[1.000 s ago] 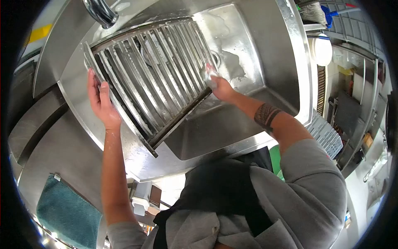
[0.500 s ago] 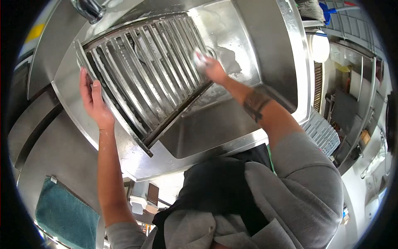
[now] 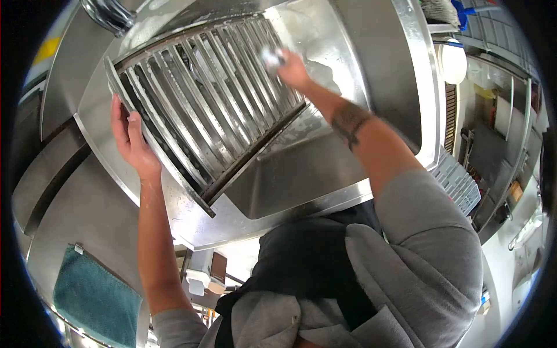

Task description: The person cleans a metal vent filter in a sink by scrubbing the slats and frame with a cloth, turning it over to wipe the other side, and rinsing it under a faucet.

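Note:
A metal baffle filter (image 3: 200,107) with slanted slats and wet, soapy streaks rests across the sink (image 3: 348,64). My left hand (image 3: 134,136) holds it by the left edge, thumb on the near side of the frame and fingers along the outside. Over the right-hand slats, my right hand (image 3: 295,72) is closed around a small whitish scrubber (image 3: 271,59), blurred by motion.
A chrome faucet (image 3: 110,16) hangs over the sink's back left corner. To the left, a green towel (image 3: 96,296) lies on the steel counter (image 3: 64,220). A grey ridged mat (image 3: 458,184) and a metal rack (image 3: 519,133) are at the right.
My right hand has moved up along the slats with the scrubber, away from the filter's near edge. My left hand keeps its place on the left edge. The view has shifted slightly.

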The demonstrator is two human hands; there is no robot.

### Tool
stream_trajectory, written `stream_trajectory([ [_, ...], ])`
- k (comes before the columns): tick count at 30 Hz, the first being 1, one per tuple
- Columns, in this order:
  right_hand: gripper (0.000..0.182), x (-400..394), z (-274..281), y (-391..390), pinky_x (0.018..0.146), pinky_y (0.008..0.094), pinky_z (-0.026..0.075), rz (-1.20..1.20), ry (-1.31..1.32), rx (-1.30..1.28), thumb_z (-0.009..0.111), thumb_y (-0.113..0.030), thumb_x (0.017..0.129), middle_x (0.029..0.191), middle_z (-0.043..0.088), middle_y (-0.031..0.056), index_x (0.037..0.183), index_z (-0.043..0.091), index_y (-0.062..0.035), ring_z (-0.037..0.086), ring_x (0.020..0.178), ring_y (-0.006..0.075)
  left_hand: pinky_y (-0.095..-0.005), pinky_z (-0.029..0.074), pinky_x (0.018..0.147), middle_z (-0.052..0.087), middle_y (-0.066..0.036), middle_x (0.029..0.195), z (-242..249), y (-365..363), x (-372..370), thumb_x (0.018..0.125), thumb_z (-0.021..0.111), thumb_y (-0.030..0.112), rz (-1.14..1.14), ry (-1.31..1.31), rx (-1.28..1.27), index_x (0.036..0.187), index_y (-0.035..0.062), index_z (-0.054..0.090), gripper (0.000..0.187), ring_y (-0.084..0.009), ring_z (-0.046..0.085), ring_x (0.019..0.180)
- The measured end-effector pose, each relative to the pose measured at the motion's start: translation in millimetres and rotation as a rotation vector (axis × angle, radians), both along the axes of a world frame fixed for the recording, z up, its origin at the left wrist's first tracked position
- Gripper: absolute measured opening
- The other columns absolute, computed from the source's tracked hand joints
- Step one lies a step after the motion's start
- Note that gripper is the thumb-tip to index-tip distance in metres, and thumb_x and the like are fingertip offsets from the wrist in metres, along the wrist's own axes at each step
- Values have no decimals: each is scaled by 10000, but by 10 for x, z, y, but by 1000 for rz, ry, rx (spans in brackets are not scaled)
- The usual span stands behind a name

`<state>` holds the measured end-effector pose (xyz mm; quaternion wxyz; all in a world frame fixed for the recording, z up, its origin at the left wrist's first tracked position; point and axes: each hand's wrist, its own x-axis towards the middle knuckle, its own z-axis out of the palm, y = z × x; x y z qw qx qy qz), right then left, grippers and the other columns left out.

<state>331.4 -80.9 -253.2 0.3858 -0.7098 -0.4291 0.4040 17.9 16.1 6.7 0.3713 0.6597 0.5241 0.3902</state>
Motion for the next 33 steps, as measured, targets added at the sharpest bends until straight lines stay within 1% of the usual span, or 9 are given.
stream_trajectory([
  [3, 522, -40, 146, -928, 954, 447, 534, 28, 311, -220, 838, -285, 848, 1255, 661, 198, 1301, 655, -100, 679, 1120, 332, -392, 282, 1234, 443, -157, 1593, 19, -6, -18, 1061, 538, 110, 12, -22, -37, 1526, -44, 431, 501, -254, 418, 1462],
  [5, 497, -8, 56, -752, 1087, 404, 494, 159, 97, -288, 740, -23, 874, 1279, 646, 186, 1356, 627, -64, 631, 1197, 303, -391, 280, 1234, 443, -157, 1594, -3, -13, -16, 1060, 533, 107, 16, -44, -47, 1526, -43, 431, 500, -253, 417, 1463],
  [7, 502, 46, -145, -197, 996, 485, 514, 72, -171, 9, 813, -366, 838, 1183, 705, 220, 1265, 702, -128, 666, 1124, 386, -391, 278, 1233, 442, -156, 1595, -7, -8, -17, 1060, 528, 104, 22, -53, -53, 1527, -43, 432, 499, -252, 416, 1464],
  [11, 477, 96, -303, 1120, 960, 472, 533, -77, -172, 193, 771, -349, 837, 1093, 717, 254, 1214, 706, -64, 669, 1070, 435, -366, 315, 1201, 481, -176, 1554, 20, -27, 19, 1077, 478, 128, 34, -6, -60, 1546, -33, 419, 499, -244, 469, 1413],
  [14, 502, 5, 239, 682, 1056, 420, 481, 4, -130, -199, 705, -199, 851, 1229, 675, 277, 1327, 655, -48, 626, 1198, 425, -367, 313, 1203, 478, -177, 1557, 30, -21, -13, 1076, 478, 127, 15, 0, -49, 1546, -34, 418, 501, -246, 467, 1417],
  [20, 447, -61, 331, -954, 1084, 425, 467, 105, 34, -226, 780, -242, 889, 1239, 692, 194, 1283, 681, -56, 641, 1195, 343, -391, 268, 1234, 434, -174, 1599, 35, -8, 8, 1060, 512, 103, 15, -18, -41, 1530, -48, 422, 502, -265, 403, 1476],
  [22, 446, 37, 223, -625, 1059, 422, 492, 267, -99, -244, 779, -210, 890, 1248, 683, 202, 1300, 680, -68, 656, 1163, 348, -391, 269, 1234, 437, -172, 1597, 24, 3, 20, 1060, 512, 102, 22, -20, -46, 1530, -46, 424, 501, -265, 405, 1475],
  [29, 423, 20, -4, 1064, 984, 470, 540, -25, -265, -20, 722, -340, 853, 1145, 725, 219, 1191, 735, -84, 687, 1087, 394, -370, 313, 1202, 475, -170, 1557, 35, -23, 23, 1076, 476, 138, 47, 32, -39, 1551, -34, 411, 510, -242, 463, 1414],
  [33, 360, -125, 92, -321, 1012, 478, 509, 77, -154, -147, 679, -263, 924, 1157, 697, 264, 1203, 709, -38, 647, 1168, 404, -389, 261, 1237, 432, -160, 1602, 59, -7, 28, 1055, 494, 74, 13, -8, -57, 1535, -43, 420, 500, -263, 399, 1477],
])
